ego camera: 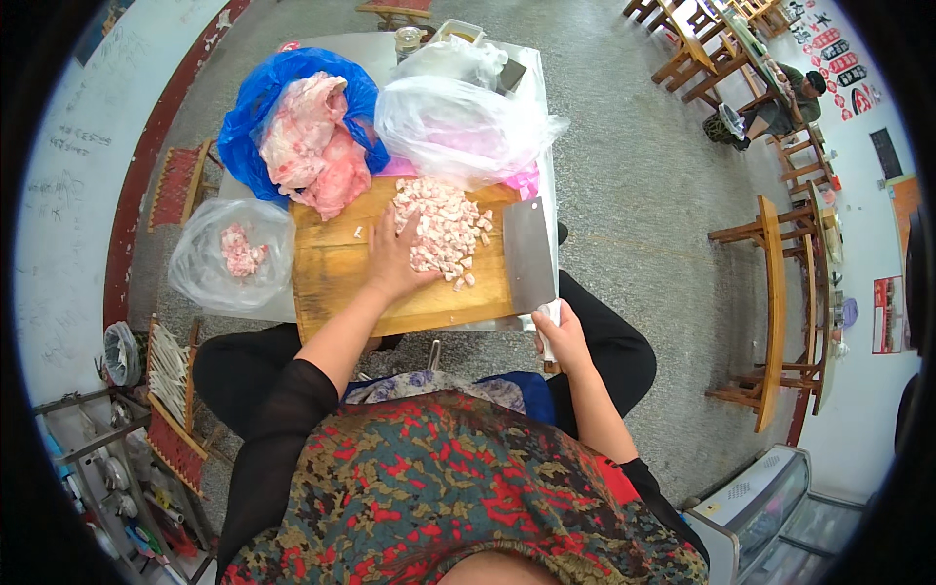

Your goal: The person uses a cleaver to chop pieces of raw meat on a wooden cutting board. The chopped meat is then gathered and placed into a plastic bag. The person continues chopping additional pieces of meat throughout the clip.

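Note:
My left hand (393, 256) rests with its fingers spread against the left side of a pile of diced pale fat or fatty meat (442, 223). The pile lies on a wooden cutting board (333, 267). In my right hand (564, 338) is the pale handle of a broad cleaver (528, 252), whose blade lies along the board's right edge. Large pieces of raw fatty meat (311, 139) sit in an opened blue plastic bag (245, 139) at the board's far left corner. Left of the board, a clear plastic bag (194, 252) holds small pinkish scraps (241, 251).
A translucent bag with pink plastic (461, 131) borders the board's far side. A glass jar (408, 42) and a plastic container (457, 31) stand behind. Wooden benches (766, 314) line the right; a person (804, 95) sits farther off. A metal shelf (95, 439) is at lower left.

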### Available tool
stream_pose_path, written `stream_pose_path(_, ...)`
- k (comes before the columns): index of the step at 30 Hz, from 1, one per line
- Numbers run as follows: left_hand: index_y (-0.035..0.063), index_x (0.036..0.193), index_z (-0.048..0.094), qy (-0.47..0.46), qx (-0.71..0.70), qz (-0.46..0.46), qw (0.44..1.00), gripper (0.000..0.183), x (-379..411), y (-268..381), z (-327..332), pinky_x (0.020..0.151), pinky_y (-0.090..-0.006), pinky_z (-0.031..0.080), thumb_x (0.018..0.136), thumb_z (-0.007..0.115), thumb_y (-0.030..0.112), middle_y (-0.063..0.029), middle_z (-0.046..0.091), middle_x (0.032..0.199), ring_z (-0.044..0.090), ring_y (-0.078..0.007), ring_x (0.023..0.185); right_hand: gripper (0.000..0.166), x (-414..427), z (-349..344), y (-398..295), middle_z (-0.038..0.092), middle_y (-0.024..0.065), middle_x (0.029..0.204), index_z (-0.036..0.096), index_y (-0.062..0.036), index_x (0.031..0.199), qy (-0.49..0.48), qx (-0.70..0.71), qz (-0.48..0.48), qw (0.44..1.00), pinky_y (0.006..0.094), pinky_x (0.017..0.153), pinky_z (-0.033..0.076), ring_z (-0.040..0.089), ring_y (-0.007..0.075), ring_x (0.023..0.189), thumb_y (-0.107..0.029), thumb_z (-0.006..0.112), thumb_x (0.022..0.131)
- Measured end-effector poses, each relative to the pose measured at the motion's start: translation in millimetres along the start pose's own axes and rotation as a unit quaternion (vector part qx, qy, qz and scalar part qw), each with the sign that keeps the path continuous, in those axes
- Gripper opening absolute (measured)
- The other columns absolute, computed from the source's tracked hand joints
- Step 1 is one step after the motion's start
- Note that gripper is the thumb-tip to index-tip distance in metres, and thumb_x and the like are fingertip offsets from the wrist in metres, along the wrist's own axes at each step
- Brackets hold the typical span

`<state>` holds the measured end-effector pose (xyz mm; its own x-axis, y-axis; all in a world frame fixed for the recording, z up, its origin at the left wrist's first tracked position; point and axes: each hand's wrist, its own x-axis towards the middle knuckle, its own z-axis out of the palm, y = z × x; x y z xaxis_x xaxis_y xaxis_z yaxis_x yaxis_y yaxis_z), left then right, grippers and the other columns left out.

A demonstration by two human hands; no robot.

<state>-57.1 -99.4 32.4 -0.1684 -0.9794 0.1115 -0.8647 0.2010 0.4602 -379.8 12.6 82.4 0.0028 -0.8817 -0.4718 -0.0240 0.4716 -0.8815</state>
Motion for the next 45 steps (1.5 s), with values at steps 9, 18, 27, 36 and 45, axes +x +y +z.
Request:
stream_pose_path(9,0.0262,0.154,0.026,0.012,-0.043,0.05,0.998,0.123,14.8,-14.1,8.4,0.116,-0.0541,0.022,0.053,0.088,0.057,-0.0259,0.025,0.154,0.024,-0.0435,0.143,0.016,37.7,-15.9,26.5,0.054,0.0001,0.069,0.053,-0.0071,0.098,-0.048,0.077,0.067,0.994,0.0274,0.047,0.047,0.053,0.0106,0.051,-0.02,0.061,0.097)
stream_pose_path(18,0.0271,0.152,0.03,0.124,-0.04,-0.015,0.991,0.115,-10.0,26.2,31.6,0.108,-0.0576,0.027,0.057,0.083,0.063,-0.0219,0.028,0.153,0.03,-0.0417,0.138,0.022,47.6,39.5,19.6,0.056,0.0012,0.071,0.053,-0.0059,0.103,-0.126,0.051,0.074,0.988,0.0269,0.044,0.043,0.052,0.0112,0.048,-0.013,0.07,0.09)
stream_pose_path(27,0.0265,0.148,0.04,0.196,-0.078,-0.073,0.975,0.098,-6.1,43.9,45.8,0.106,-0.0575,0.026,0.065,0.078,0.064,-0.0212,0.031,0.151,0.031,-0.0415,0.137,0.025,47.3,81.2,30.7,0.055,0.0,0.071,0.051,-0.0078,0.101,-0.126,0.065,0.073,0.987,0.0268,0.044,0.044,0.052,0.0098,0.049,-0.012,0.072,0.089)
stream_pose_path(36,0.02,0.142,0.048,0.235,-0.214,-0.123,0.94,0.086,-16.6,54.4,32.5,0.107,-0.0523,0.034,0.067,0.084,0.044,-0.0238,0.035,0.146,0.039,-0.0426,0.13,0.035,28.2,114.1,28.7,0.057,0.0004,0.068,0.05,-0.0031,0.114,-0.177,0.004,0.032,0.984,0.0263,0.049,0.042,0.053,0.01,0.053,-0.013,0.072,0.089)
stream_pose_path(45,0.0178,0.141,0.05,0.307,-0.256,-0.033,0.916,0.088,-3.7,95.1,-27.9,0.107,-0.0508,0.034,0.064,0.089,0.033,-0.0215,0.035,0.145,0.039,-0.0418,0.13,0.042,-11.6,106.7,-28.5,0.057,0.0007,0.072,0.048,-0.0024,0.124,-0.145,0.029,-0.004,0.989,0.0259,0.049,0.043,0.054,0.0094,0.054,-0.007,0.071,0.089)
